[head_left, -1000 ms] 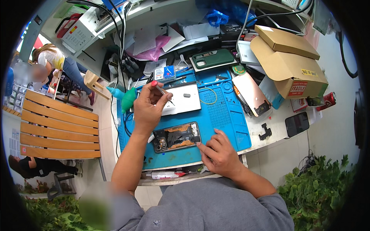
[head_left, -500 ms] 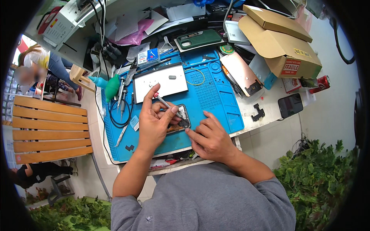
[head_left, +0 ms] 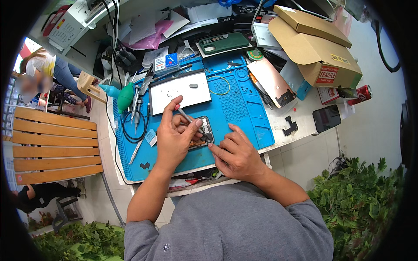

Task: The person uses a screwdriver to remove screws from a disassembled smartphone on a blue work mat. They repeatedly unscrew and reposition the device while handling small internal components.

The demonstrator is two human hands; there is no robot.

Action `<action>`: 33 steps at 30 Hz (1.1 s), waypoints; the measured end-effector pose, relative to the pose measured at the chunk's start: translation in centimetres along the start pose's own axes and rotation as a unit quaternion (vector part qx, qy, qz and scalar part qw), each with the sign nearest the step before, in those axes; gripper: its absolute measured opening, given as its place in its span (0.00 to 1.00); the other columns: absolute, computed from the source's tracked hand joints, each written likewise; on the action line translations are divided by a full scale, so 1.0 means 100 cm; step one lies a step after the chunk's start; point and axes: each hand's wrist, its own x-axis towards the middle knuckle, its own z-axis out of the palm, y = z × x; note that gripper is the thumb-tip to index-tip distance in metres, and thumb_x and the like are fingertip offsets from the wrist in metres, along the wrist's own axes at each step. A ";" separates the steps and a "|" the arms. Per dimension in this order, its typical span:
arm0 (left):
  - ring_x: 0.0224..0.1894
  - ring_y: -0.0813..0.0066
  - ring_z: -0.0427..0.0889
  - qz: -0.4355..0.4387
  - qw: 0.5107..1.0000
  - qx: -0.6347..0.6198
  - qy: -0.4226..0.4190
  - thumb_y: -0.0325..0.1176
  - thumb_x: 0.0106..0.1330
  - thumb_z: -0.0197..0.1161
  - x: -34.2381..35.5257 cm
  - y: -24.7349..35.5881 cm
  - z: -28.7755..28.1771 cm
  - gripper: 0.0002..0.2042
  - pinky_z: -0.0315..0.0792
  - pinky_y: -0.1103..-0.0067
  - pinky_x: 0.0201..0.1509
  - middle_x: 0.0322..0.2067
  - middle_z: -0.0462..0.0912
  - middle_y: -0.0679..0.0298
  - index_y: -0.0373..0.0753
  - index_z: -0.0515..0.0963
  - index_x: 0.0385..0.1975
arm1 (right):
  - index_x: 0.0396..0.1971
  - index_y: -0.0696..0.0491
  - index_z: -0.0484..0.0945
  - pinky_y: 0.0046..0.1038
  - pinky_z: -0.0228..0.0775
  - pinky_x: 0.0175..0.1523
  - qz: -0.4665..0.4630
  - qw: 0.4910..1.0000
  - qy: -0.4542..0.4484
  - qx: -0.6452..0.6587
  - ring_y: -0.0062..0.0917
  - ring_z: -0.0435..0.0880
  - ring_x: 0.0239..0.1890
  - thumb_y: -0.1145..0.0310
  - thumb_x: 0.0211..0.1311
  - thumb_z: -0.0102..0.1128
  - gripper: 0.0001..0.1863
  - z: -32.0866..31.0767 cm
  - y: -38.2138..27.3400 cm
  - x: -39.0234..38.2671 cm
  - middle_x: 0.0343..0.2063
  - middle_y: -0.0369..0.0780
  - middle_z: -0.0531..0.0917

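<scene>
My left hand grips a slim screwdriver with a red cap, its shaft angled down over an opened phone on the blue mat. That hand hides much of the phone. My right hand is open with bent fingers, the index fingertip at the phone's lower right edge. Behind the phone lies a white board with tiny dark parts on it. A green blower and several slender tools lie left of the board. A small dark flat piece sits near the mat's front left.
Cardboard boxes, a pink phone panel, a black phone and a red can crowd the desk's right. A green case sits at the back. Two other people appear at left, one bent over, beside a slatted wooden bench.
Since a second ago my left hand has come down from beside the white board to the opened phone with the screwdriver. The right hand stays at the phone's edge.
</scene>
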 end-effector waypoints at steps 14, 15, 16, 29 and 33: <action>0.34 0.73 0.94 0.000 1.000 0.003 0.003 0.24 0.78 0.75 -0.002 -0.001 0.001 0.37 0.91 0.79 0.36 0.38 0.89 0.58 0.34 0.60 0.81 | 0.49 0.54 0.95 0.61 0.78 0.76 0.007 1.000 0.002 0.009 0.33 0.85 0.45 0.76 0.58 0.81 0.17 -0.001 0.000 0.000 0.33 0.37 0.81; 0.34 0.73 0.94 0.000 1.000 -0.004 0.005 0.24 0.78 0.75 -0.002 -0.001 0.001 0.37 0.91 0.79 0.36 0.38 0.89 0.58 0.34 0.60 0.81 | 0.49 0.54 0.95 0.61 0.78 0.76 0.008 1.000 0.003 0.009 0.32 0.85 0.45 0.76 0.58 0.81 0.17 -0.001 0.000 0.000 0.33 0.37 0.82; 0.34 0.73 0.94 0.001 1.000 0.000 0.004 0.24 0.78 0.75 -0.002 -0.002 0.001 0.37 0.91 0.79 0.36 0.38 0.90 0.57 0.34 0.60 0.81 | 0.49 0.54 0.95 0.61 0.78 0.76 0.008 1.000 0.004 0.009 0.32 0.85 0.45 0.76 0.58 0.81 0.17 0.000 0.000 0.000 0.33 0.37 0.82; 0.36 0.74 0.94 0.040 0.999 0.032 0.004 0.23 0.78 0.74 -0.006 -0.005 0.001 0.37 0.91 0.79 0.40 0.39 0.91 0.58 0.35 0.60 0.81 | 0.47 0.58 0.94 0.59 0.76 0.77 0.004 1.000 0.004 0.007 0.33 0.84 0.46 0.74 0.61 0.78 0.14 0.000 0.000 0.000 0.34 0.38 0.83; 0.36 0.75 0.93 0.095 0.994 0.045 0.010 0.21 0.78 0.74 -0.011 -0.014 0.002 0.38 0.90 0.80 0.41 0.40 0.91 0.57 0.36 0.60 0.82 | 0.47 0.58 0.94 0.59 0.76 0.77 0.001 1.000 0.002 0.005 0.33 0.84 0.46 0.74 0.61 0.78 0.14 -0.001 0.000 0.001 0.34 0.38 0.83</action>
